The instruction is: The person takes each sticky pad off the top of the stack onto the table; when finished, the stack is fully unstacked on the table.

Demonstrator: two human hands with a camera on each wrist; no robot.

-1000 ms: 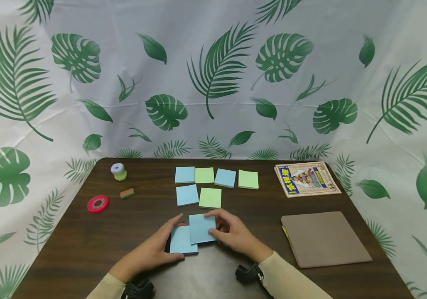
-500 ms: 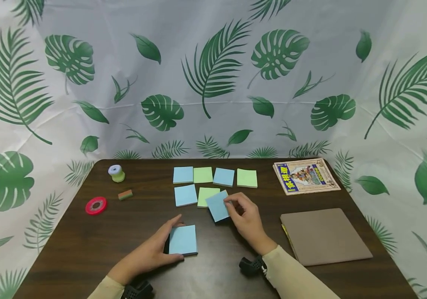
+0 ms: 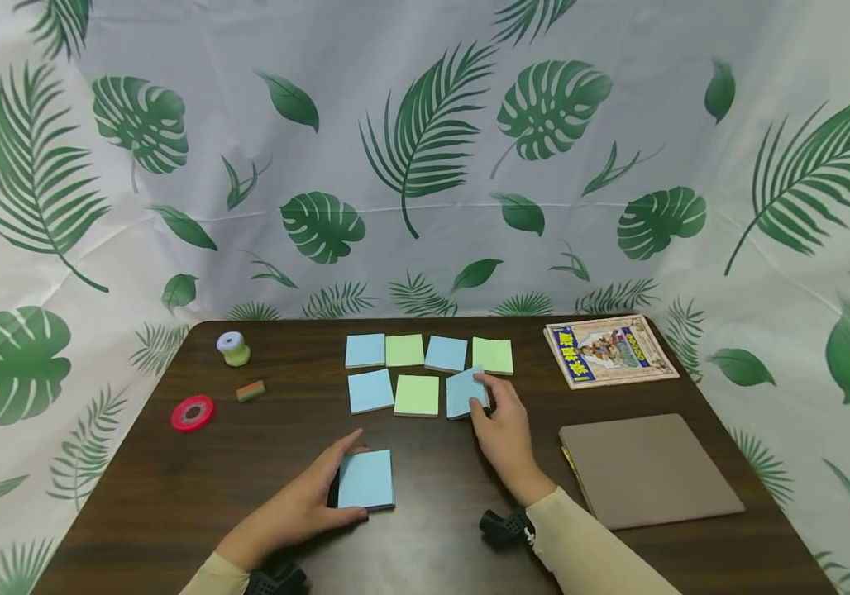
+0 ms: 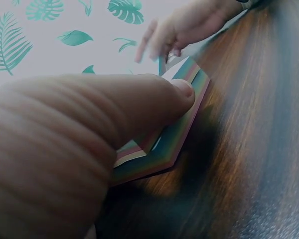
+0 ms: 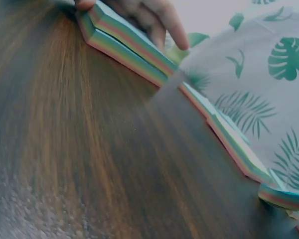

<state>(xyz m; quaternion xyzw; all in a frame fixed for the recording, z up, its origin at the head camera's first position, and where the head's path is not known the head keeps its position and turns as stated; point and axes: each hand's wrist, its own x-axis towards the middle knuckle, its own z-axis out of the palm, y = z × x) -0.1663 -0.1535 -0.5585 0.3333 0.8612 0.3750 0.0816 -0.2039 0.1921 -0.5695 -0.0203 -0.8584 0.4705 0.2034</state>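
We are looking down at a dark wooden bench [image 3: 172, 487] with both of our hands out in front of us. Our left hand [image 3: 306, 496] is resting near the front edge, its fingers curling round the left side of a blue sticky-note pad [image 3: 366, 479] and its thumb lying along the pad's near edge, holding it flat on the bench. Our right hand [image 3: 503, 430] is reaching toward the middle of the bench, pinching the right edge of a single blue note [image 3: 464, 392] between thumb and fingertips; the note is sitting at the right end of a short row, just beside a green note [image 3: 417, 395] and a blue note [image 3: 370, 390]. Behind that row, nearer the far edge, four more notes are lying side by side: blue [image 3: 365, 350], green [image 3: 404, 349], blue [image 3: 446, 353] and green [image 3: 493, 355]. Toward the left edge we are seeing a red tape roll [image 3: 192, 412], a small eraser [image 3: 250, 390] and a green spool [image 3: 233, 348]. At the far right corner an illustrated booklet [image 3: 609, 349] is lying flat, and a brown folder [image 3: 648, 469] is lying along the right edge.
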